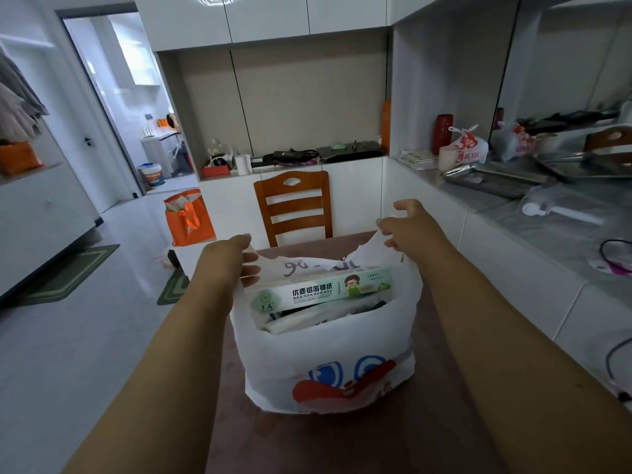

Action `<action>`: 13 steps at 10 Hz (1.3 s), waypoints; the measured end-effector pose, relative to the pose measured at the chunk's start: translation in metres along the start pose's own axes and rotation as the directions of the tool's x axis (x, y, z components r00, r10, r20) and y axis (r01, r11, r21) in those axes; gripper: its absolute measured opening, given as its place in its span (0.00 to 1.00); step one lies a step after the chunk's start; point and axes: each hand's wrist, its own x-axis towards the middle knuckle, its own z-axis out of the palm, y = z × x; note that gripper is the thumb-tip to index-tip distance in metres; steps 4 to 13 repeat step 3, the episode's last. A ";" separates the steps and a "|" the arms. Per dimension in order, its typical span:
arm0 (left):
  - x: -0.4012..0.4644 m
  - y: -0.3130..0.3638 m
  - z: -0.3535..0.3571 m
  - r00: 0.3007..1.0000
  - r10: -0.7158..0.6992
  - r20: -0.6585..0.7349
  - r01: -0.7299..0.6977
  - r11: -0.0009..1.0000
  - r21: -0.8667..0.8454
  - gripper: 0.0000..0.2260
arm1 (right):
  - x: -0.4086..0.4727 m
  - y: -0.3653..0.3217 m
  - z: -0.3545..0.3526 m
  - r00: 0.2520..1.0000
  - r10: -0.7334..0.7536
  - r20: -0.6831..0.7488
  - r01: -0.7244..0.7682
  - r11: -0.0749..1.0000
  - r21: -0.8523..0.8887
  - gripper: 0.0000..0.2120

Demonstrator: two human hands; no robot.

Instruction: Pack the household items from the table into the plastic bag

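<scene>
A white plastic bag (325, 354) with a red and blue cartoon print stands upright on the brown table (342, 446). A long green and white foil box (321, 290) lies across its mouth, on top of other packed items that are mostly hidden. My left hand (232, 258) grips the bag's left handle at the rim. My right hand (407, 224) pinches the right handle and holds it up above the bag.
A wooden chair (294, 206) stands behind the table. An orange tote (188, 217) sits on the floor to the left. The grey counter (547, 234) on the right carries metal trays (492, 181), a tied plastic bag (466, 145) and cables.
</scene>
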 end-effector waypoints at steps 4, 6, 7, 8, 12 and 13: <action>-0.003 0.003 -0.002 0.980 0.195 -0.047 -0.173 0.940 0.293 0.13 | -0.008 -0.012 0.000 0.990 -0.125 -0.071 0.104 0.963 -0.247 0.29; -0.003 0.003 -0.002 0.980 0.195 -0.047 -0.173 0.940 0.293 0.13 | -0.008 -0.012 0.000 0.990 -0.125 -0.071 0.104 0.963 -0.247 0.29; -0.003 0.003 -0.002 0.980 0.195 -0.047 -0.173 0.940 0.293 0.13 | -0.008 -0.012 0.000 0.990 -0.125 -0.071 0.104 0.963 -0.247 0.29; -0.003 0.003 -0.002 0.980 0.195 -0.047 -0.173 0.940 0.293 0.13 | -0.008 -0.012 0.000 0.990 -0.125 -0.071 0.104 0.963 -0.247 0.29; -0.003 0.003 -0.002 0.980 0.195 -0.047 -0.173 0.940 0.293 0.13 | -0.008 -0.012 0.000 0.990 -0.125 -0.071 0.104 0.963 -0.247 0.29; -0.003 0.003 -0.002 0.980 0.195 -0.047 -0.173 0.940 0.293 0.13 | -0.008 -0.012 0.000 0.990 -0.125 -0.071 0.104 0.963 -0.247 0.29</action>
